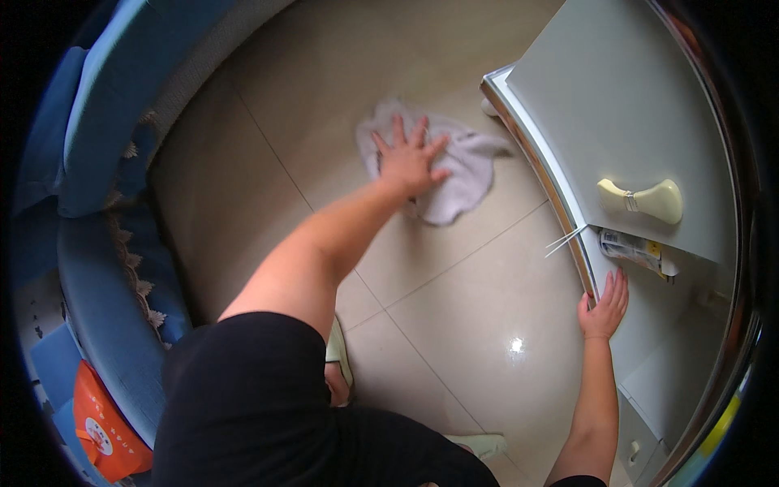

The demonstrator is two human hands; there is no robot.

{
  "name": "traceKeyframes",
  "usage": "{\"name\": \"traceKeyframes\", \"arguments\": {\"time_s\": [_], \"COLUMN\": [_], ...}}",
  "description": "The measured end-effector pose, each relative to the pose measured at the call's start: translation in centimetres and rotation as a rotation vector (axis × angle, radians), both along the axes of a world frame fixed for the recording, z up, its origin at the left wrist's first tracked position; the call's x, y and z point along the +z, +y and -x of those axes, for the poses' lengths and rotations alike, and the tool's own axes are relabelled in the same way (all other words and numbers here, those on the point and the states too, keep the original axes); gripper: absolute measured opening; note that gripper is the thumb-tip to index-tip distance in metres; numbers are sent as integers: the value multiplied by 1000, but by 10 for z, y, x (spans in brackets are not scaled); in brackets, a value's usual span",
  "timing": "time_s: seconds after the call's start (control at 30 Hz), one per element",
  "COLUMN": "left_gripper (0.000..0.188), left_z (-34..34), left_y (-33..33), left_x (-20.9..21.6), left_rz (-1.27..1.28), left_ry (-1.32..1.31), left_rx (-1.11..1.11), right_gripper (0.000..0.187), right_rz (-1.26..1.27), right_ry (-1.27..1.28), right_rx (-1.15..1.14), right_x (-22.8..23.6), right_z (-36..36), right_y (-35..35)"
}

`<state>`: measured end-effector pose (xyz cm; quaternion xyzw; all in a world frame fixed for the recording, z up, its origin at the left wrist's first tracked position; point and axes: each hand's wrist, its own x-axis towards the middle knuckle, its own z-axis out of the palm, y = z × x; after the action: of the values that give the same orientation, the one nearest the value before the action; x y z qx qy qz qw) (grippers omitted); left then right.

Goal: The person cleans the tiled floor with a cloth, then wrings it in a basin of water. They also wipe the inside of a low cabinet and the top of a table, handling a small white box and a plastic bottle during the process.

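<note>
A pale lilac cloth lies crumpled on the tiled floor. My left hand presses flat on it, fingers spread, with the arm stretched forward. Off to the right, my right hand rests with its fingers extended on the lower ledge of a white cabinet. Just beyond those fingertips, a small printed packet sits in the cabinet's open part. Thin white strands stick out over the ledge edge near it.
A cream handle juts from the cabinet door. Along the left side runs a blue sofa with lace trim, and an orange bag is beside it. My feet in light slippers stand on the floor below me.
</note>
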<state>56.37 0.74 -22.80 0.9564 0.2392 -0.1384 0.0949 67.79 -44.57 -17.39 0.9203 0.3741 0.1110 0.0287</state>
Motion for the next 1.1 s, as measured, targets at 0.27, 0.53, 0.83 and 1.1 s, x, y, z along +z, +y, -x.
{"name": "traceKeyframes", "arguments": {"time_s": [0.27,0.53,0.83,1.1], "left_gripper": [95,96,90,61], "left_z": [107,216,114,115], "left_y": [210,136,-161,-293], "left_x": [-35,-64,-1,45], "left_rz": [-57,-141,242,1609], "left_ry": [203,377,445,-100], "left_rx": [783,1258,673,259], "right_gripper": [69,71,72,72], "right_rz": [2,-4,-68,-353], "right_ry": [49,61,43,-25], "right_rx": [-12,-15,-6,208], "right_x": [3,5,2,-13], "right_z": [0,-2,1,42], "right_y": [-3,1,-10,-16]}}
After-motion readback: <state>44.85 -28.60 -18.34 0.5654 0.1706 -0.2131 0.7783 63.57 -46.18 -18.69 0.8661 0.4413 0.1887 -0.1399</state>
